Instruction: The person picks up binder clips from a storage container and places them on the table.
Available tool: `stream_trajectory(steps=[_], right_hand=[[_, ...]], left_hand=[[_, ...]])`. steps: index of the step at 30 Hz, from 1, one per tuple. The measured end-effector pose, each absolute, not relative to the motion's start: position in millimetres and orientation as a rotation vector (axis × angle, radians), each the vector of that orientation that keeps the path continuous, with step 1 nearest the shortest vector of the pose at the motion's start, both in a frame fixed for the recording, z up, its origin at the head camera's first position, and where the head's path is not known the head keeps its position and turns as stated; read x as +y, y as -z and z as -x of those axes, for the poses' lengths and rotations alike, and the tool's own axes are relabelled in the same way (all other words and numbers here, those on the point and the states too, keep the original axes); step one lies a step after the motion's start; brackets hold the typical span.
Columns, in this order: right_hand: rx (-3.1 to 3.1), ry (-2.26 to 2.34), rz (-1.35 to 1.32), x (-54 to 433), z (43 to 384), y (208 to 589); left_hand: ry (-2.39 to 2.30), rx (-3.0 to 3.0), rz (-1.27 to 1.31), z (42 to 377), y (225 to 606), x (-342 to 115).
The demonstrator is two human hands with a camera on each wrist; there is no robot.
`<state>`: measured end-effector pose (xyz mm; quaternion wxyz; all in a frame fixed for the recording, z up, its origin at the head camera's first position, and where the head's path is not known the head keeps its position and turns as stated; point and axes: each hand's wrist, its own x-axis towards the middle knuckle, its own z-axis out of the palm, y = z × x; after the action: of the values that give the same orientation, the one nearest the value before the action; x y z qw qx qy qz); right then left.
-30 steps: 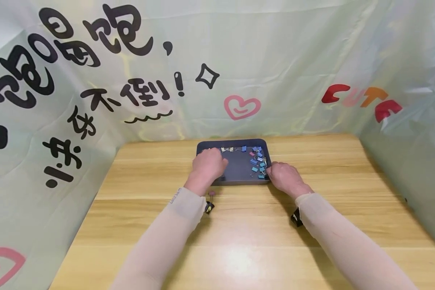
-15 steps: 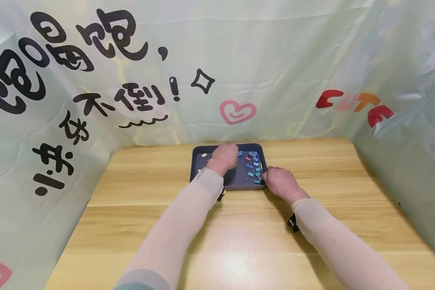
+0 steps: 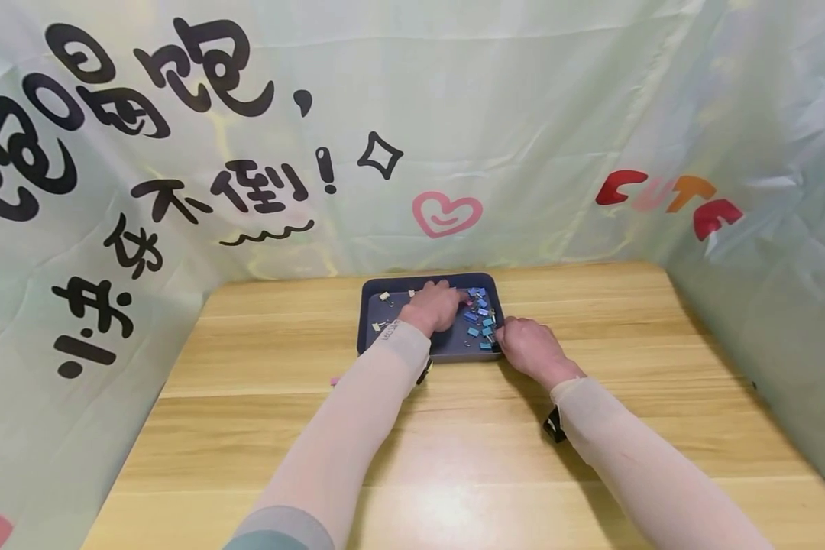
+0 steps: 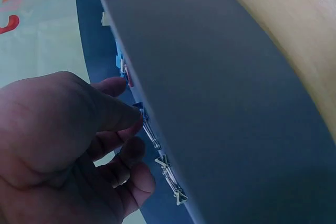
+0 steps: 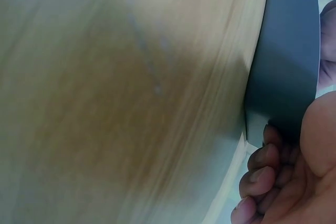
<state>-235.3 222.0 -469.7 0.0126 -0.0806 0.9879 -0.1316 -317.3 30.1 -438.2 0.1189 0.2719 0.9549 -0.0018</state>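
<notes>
In the head view, a dark blue-grey tray (image 3: 368, 305) stands at the table's back edge. My left hand (image 3: 435, 307) reaches into it, fingers spread and index finger extended toward the right-hand clips. The left wrist view has its thumb touching a blue binder clip (image 4: 148, 128) that lies in line with a cream binder clip (image 4: 171, 179); no firm pinch shows. My right hand (image 3: 532, 347) grips the tray's front right corner. Its thumb and curled fingers hold the wall (image 5: 286, 51) in the right wrist view. Several blue and teal binder clips (image 3: 486, 322) lie loose along the tray's right side.
Cream binder clips (image 3: 384, 296) lie at the tray's left. A small pink object (image 3: 334, 381), too small to identify, shows beside my left forearm. The wooden table (image 3: 467, 458) is bounded by a printed cloth backdrop (image 3: 543, 114) behind and at both sides.
My left hand has moved from the tray's left side rightward to its back middle, and its fingers have spread. The right hand keeps its grip on the corner. The head view has shifted slightly.
</notes>
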Motion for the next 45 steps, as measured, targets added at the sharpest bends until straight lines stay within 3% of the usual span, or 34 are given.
stream_trajectory(steps=[20,35,45], right_hand=[[3.080,0.428,0.248,222.1,235.5,471.6],[3.091,0.436,0.274,222.3,235.3,471.0],[3.074,0.425,0.281,222.8,236.2,470.1]], left_hand=[[0.068,2.849,-0.743,317.3,441.5,13.7],[0.058,2.833,-0.926,317.6,443.8,11.7],[0.036,2.781,-0.658,318.0,439.2,6.5]])
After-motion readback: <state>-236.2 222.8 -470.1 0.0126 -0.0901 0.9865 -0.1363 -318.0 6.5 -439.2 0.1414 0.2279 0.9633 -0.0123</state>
